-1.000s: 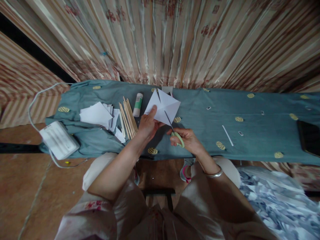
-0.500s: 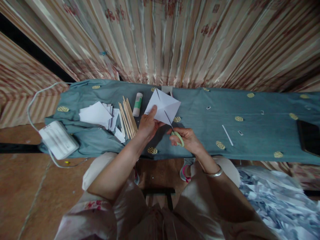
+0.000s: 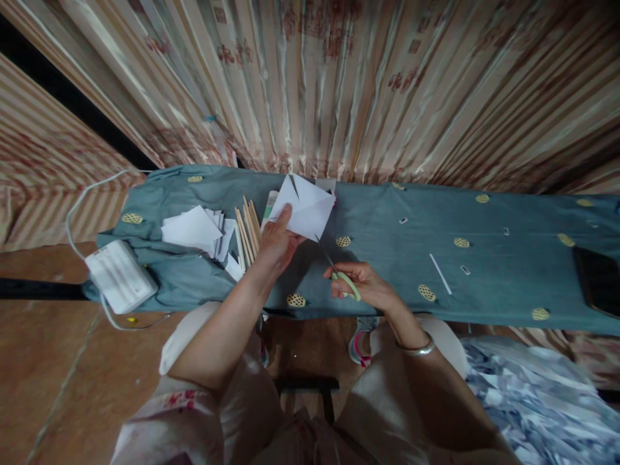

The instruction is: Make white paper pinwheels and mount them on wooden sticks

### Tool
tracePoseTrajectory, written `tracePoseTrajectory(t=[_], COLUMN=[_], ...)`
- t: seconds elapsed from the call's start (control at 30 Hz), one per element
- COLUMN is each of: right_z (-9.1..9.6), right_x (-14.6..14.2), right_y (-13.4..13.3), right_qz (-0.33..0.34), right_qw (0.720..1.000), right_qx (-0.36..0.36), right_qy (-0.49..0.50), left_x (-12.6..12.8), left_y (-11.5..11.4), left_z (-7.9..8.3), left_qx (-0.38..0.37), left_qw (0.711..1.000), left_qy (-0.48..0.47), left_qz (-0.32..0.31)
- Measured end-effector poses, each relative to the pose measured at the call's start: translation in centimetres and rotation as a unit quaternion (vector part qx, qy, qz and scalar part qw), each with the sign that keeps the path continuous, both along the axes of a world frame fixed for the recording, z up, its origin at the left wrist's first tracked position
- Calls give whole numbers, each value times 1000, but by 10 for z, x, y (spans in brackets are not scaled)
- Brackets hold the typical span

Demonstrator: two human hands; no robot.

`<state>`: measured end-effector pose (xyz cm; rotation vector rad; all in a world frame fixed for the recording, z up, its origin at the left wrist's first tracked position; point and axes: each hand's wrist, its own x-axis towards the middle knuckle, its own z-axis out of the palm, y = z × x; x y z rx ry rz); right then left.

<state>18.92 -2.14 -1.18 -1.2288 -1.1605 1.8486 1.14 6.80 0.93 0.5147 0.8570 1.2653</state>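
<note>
A white square of paper [image 3: 310, 210] is pinched in my left hand [image 3: 278, 242], thumb on top and fingers beneath. The paper has crease lines, and a slit shows near its top corner. My right hand [image 3: 361, 284] grips scissors [image 3: 345, 283] with light green handles. Their dark blades point up and left, with the tips at the paper's lower edge. Partly behind the paper and my left hand stands or lies a green-and-white glue stick [image 3: 271, 201]; its lower part is hidden. Several wooden sticks [image 3: 248, 229] lie left of my left hand.
White paper pieces [image 3: 191, 229] are piled on the left of the green cloth [image 3: 378, 258], near a white power box [image 3: 121, 274] with a cable. A paper strip [image 3: 440, 274] and a dark phone [image 3: 598, 281] lie to the right. Paper scraps [image 3: 533, 400] fill the lower right.
The scissor blades, earlier over the paper, have drawn back to its lower edge. My left hand has shifted the paper left, so it covers part of the glue stick.
</note>
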Motion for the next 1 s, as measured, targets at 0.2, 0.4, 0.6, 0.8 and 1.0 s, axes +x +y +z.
tracePoseTrajectory(t=[0.2, 0.4, 0.6, 0.8, 1.0], right_z=[3, -9, -7, -3, -9], right_x=[19, 26, 27, 22, 14], right_y=[3, 21, 33, 33, 34], right_qz=[-48, -321, -340, -280, -306], right_qw=[997, 939, 930, 953, 947], right_qx=[38, 117, 139, 112, 97], right_qy=[-40, -48, -28, -37, -9], left_x=[-4, 5, 11, 13, 14], left_y=[5, -7, -20, -23, -23], left_z=[1, -1, -13, -19, -13], left_qx=[8, -16, -16, 21, -22], left_qw=[1000, 998, 984, 977, 983], left_qy=[-7, 37, 119, 149, 80], left_qz=[4, -43, -129, -150, -166])
